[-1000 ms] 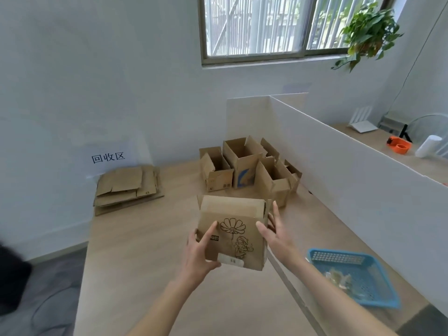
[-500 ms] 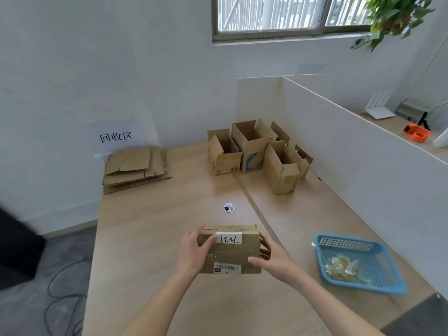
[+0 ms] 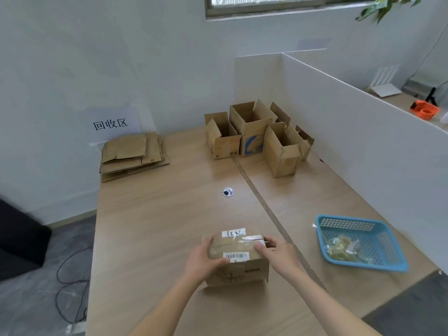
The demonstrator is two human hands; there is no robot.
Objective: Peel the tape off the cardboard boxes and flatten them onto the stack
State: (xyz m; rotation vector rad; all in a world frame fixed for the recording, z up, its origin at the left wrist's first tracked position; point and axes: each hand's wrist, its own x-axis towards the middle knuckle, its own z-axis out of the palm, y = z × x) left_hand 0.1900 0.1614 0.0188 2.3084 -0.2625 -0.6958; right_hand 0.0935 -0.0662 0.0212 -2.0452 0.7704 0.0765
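Holding taped box (image 3: 238, 259) on desk (image 3: 155, 214), near front edge, w/ both hands.
L hand (image 3: 202, 259) grips box's left side, thumb over top nr barcode label (image 3: 236, 256); R hand (image 3: 278, 251) grips right end, fingers curled at clear tape (image 3: 249, 238) strip on top. White handwritten label (image 3: 233, 233) at far top edge. Flattened stack (image 3: 132, 155) at far-left desk corner under wall sign (image 3: 110, 123). Open boxes (image 3: 257, 137) grouped at back by white partition (image 3: 351, 132). Blue basket (image 3: 358, 241) to the right, w/ crumpled tape bits inside.

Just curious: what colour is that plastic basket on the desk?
Light blue basket, clearest in the head view.
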